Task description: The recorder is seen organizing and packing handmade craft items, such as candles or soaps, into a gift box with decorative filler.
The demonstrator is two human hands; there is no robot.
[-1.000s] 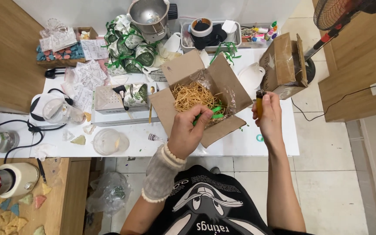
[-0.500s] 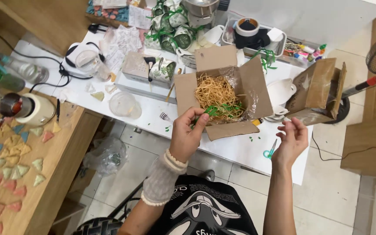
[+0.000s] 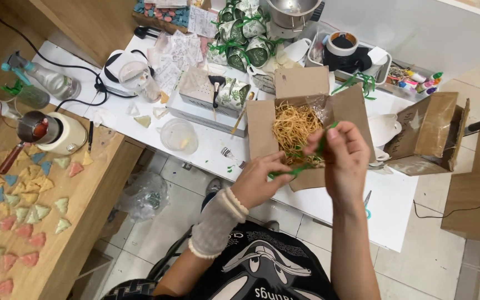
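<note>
An open cardboard box (image 3: pixel 262 119) filled with yellow paper shred (image 3: pixel 293 129) stands on the white table (image 3: pixel 395 200). Over its near edge, my left hand (image 3: pixel 259 180) pinches one end of a green ribbon (image 3: pixel 298 166). My right hand (image 3: pixel 341 158) grips the ribbon's other end higher up, so the ribbon runs slanted between both hands.
A second open cardboard box (image 3: pixel 429 133) lies on its side at the right. Scissors (image 3: pixel 366 204) lie near the table's front edge. Green-ribboned wrapped parcels (image 3: pixel 240 39), a clear cup (image 3: pixel 179 136), a tray of tape rolls (image 3: pixel 345 47) and a wooden bench of coloured triangles (image 3: pixel 23 211) surround them.
My right hand has come up from beside the scissors to the box and taken the green ribbon's end. My left hand has drawn back slightly with the ribbon. The view shifted.
</note>
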